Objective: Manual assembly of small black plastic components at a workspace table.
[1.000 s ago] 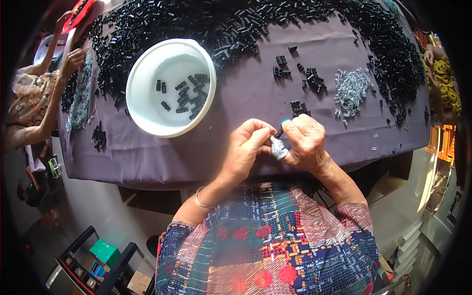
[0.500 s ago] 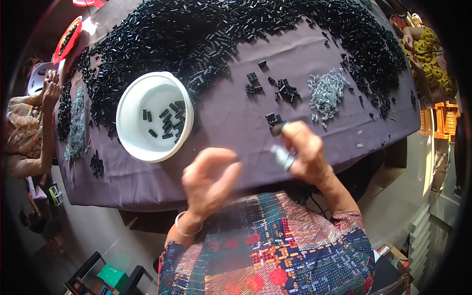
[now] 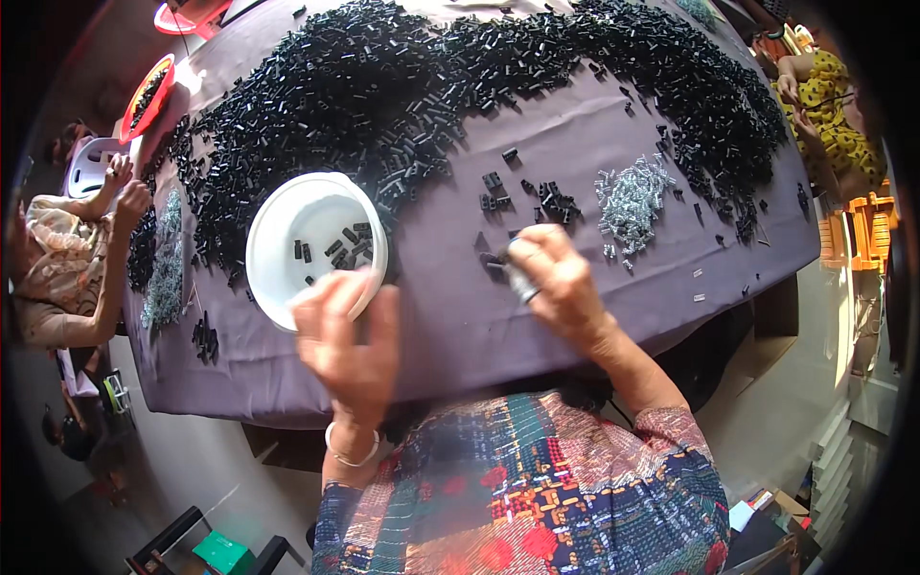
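My left hand (image 3: 347, 331), blurred by motion, reaches over the near rim of a white plastic bowl (image 3: 273, 305), its thumb apart from the fingers and nothing visible between them. Several small black plastic pieces (image 3: 355, 247) lie inside the bowl. My right hand (image 3: 561, 283) is closed just above the cloth, fingertips beside a few dark pieces (image 3: 493, 268). A silvery-white thing (image 3: 522, 286) shows under its fingers, too blurred to name. Beyond this hand lies a small cluster of black pieces (image 3: 556, 203), and to its right a pile of small clear or silvery parts (image 3: 632, 206).
A broad heap of black pieces (image 3: 335, 105) covers the far part of the purple-grey tablecloth (image 3: 441, 331). At the left, a person (image 3: 72, 268) sits by another silvery pile (image 3: 165, 278) and a red basin (image 3: 149, 96). Someone in yellow dotted clothing (image 3: 834, 115) is at the right.
My left hand has moved left, from beside the bowl to over its near rim. My right hand has shifted slightly left and stays closed. The view has tilted a little.
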Available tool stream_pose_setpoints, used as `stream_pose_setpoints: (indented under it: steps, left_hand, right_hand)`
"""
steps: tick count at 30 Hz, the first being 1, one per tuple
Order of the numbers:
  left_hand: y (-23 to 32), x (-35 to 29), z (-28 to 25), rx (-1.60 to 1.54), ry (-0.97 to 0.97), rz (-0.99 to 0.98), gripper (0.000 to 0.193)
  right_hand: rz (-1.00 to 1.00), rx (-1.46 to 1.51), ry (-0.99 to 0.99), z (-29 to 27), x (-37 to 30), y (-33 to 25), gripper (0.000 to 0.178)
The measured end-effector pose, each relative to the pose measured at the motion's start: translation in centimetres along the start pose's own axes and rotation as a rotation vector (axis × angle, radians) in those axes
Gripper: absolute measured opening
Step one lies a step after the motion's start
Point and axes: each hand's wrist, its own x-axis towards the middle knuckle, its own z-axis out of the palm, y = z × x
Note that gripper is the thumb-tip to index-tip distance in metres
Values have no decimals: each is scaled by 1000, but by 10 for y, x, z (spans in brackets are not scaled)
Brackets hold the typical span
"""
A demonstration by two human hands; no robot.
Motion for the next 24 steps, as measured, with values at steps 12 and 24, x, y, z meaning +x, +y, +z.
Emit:
stream_pose_setpoints:
  steps: [12, 24]
  left_hand:
    - [6, -29, 57, -320, -341, -198, 24]
    - [-13, 6, 108, -20, -267, -187, 21]
  right_hand:
    - [191, -143, 39, -44, -7, 24, 29]
    - [259, -213, 175, -78, -29, 28, 29]
